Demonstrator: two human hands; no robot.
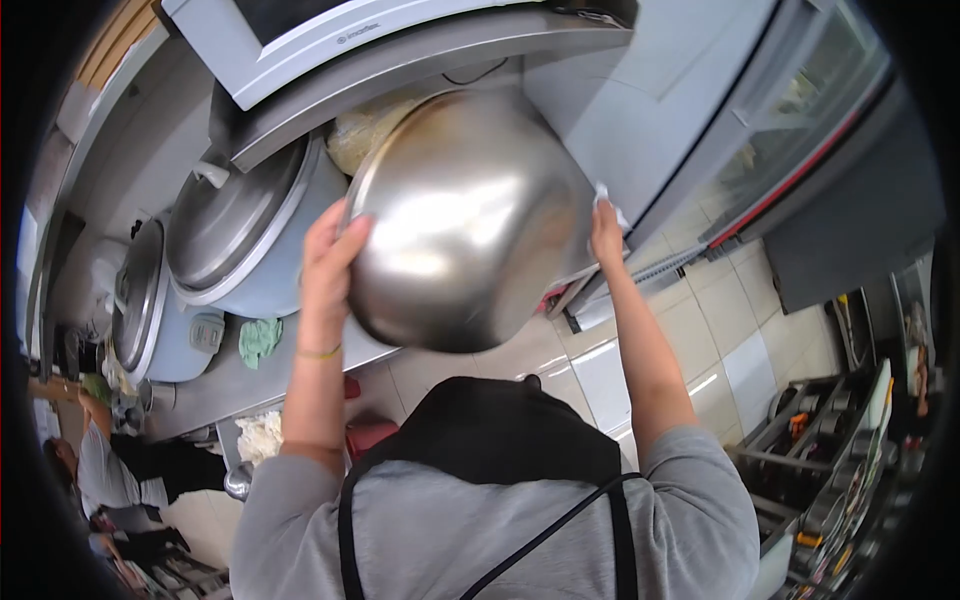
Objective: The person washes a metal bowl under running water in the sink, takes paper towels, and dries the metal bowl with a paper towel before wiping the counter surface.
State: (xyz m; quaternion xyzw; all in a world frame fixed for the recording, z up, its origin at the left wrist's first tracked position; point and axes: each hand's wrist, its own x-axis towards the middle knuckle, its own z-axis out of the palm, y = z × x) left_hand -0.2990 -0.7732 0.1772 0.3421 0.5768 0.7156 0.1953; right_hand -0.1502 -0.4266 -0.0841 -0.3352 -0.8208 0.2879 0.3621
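Observation:
A large stainless steel mixing bowl (pixel 450 220) is tilted up in front of me, its shiny outer side facing me and its inside hidden. My left hand (pixel 330 255) grips its rim on the left, thumb on the outside. At the bowl's right side is my right hand (pixel 606 236), closed on a crumpled white cloth or paper (pixel 602 194). Most of those fingers are hidden, so I cannot tell whether they also grip the rim.
Large lidded rice cookers (pixel 240 215) stand on the steel counter (pixel 265 385) at left, beside a green cloth (pixel 260 342). A microwave (pixel 340 45) sits on a shelf above. At right is a glass-door fridge (pixel 780 130). Another person (pixel 115 470) is at far left.

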